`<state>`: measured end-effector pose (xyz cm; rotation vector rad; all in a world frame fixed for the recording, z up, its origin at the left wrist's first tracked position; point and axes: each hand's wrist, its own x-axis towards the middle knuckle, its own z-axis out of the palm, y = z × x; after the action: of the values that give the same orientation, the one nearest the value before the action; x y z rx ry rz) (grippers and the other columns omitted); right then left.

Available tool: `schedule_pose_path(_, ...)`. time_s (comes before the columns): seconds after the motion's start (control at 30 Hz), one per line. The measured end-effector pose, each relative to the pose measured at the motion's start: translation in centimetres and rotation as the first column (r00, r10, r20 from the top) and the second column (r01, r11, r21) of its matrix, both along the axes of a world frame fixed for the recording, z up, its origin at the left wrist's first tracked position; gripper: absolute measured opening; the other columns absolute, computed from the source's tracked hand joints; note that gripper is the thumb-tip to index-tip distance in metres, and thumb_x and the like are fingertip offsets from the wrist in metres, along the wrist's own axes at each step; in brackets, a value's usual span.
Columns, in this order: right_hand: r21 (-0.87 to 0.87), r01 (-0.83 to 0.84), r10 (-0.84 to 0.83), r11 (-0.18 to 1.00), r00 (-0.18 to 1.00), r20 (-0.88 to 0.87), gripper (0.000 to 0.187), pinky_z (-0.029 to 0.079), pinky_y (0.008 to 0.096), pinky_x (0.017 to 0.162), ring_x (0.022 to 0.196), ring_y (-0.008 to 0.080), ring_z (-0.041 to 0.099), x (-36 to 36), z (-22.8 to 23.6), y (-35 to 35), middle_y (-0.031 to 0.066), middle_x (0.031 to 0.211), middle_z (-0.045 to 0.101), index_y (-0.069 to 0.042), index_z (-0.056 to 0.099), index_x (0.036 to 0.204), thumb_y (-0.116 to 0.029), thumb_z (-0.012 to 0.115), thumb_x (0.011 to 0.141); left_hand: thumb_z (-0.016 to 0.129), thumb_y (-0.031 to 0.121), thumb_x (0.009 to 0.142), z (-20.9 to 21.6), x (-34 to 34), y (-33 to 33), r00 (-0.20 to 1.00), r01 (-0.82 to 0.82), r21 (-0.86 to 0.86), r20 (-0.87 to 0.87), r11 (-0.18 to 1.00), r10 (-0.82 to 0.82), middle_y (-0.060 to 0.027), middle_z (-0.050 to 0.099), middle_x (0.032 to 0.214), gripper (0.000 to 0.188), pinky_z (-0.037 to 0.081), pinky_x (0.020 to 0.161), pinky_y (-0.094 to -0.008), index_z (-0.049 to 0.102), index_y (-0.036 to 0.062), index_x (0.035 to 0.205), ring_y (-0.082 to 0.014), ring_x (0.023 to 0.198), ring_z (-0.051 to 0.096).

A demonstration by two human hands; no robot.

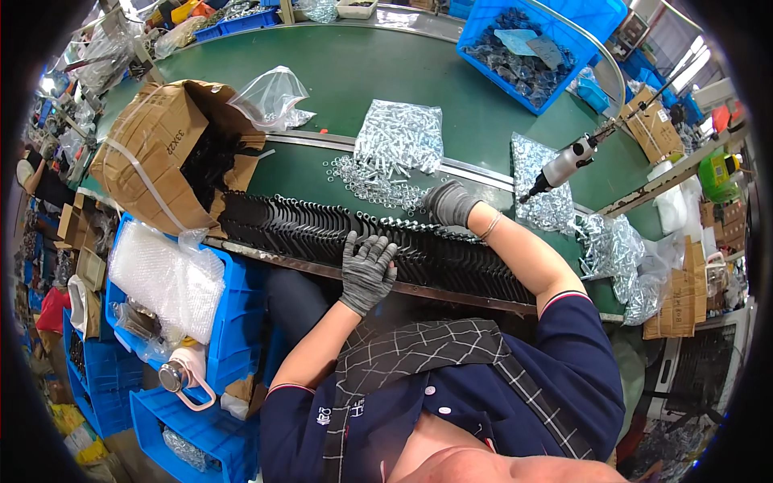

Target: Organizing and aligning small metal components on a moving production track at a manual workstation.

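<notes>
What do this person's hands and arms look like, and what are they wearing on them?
The left hand and right hand wear grey, dark-streaked gloves. A thin bracelet circles the right wrist. Both sleeves are short and navy blue, with narrow red-and-white trim visible at the right cuff.

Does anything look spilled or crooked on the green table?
Maybe: small metal pieces lie loose near the right hand, outside the clear bag of bolts, so they look spilled. The cardboard box looks tipped sideways, its open mouth showing black parts.
</notes>
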<state>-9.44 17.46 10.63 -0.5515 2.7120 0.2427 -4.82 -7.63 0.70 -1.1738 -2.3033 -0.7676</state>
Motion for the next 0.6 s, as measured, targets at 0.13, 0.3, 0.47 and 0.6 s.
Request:
schedule_pose_path(0.13,-0.189,0.323,-0.303,0.927,0.944,0.127,0.024,0.055,0.0443,0.070,0.083,0.0316,0.070,-2.2,-0.8,0.5,0.0142,0.094,0.072,-0.008,0.069,0.097,-0.014,0.066,0.074,0.061,0.024,0.079,-0.1,-0.1,-0.2,1.000,0.013,-0.008,0.003,1.000,-0.013,-0.0113,0.066,0.116,0.035,0.028,0.112,-0.0584,0.067,0.0101,0.111,-0.0299,0.112,0.060)
schedule_pose_path(0.3,-0.509,0.134,-0.188,0.850,0.980,-0.056,0.022,0.053,0.0429,0.069,0.080,0.0325,0.068,-2.0,-1.1,-6.1,0.0125,0.086,0.070,-0.008,0.068,0.092,-0.021,0.066,0.074,0.062,0.027,0.078,0.1,0.0,-0.4,1.000,-0.027,-0.065,-0.003,0.998,0.027,-0.0129,0.067,0.115,0.038,0.026,0.113,-0.0595,0.069,0.0088,0.111,-0.0297,0.112,0.062)
schedule_pose_path(0.47,-0.288,-0.141,0.013,0.947,0.915,-0.403,0.021,0.049,0.0444,0.087,0.089,0.0282,0.066,-0.7,-2.8,-7.9,0.0081,0.088,0.067,-0.011,0.068,0.090,-0.027,0.067,0.077,0.064,0.028,0.076,0.1,0.0,-0.2,1.000,-0.011,-0.056,0.020,0.998,0.012,-0.0132,0.067,0.116,0.041,0.026,0.113,-0.0595,0.068,0.0083,0.112,-0.0304,0.113,0.061)
schedule_pose_path(0.6,-0.244,-0.113,0.003,0.963,0.912,-0.411,0.019,0.039,0.0469,0.104,0.104,0.0274,0.064,0.1,-3.9,-8.6,0.0092,0.098,0.068,-0.010,0.067,0.091,-0.026,0.061,0.081,0.066,0.028,0.074,-0.2,0.0,-0.4,1.000,-0.010,-0.049,0.018,0.999,0.011,-0.0137,0.066,0.115,0.042,0.027,0.113,-0.0591,0.068,0.0080,0.110,-0.0306,0.114,0.060)
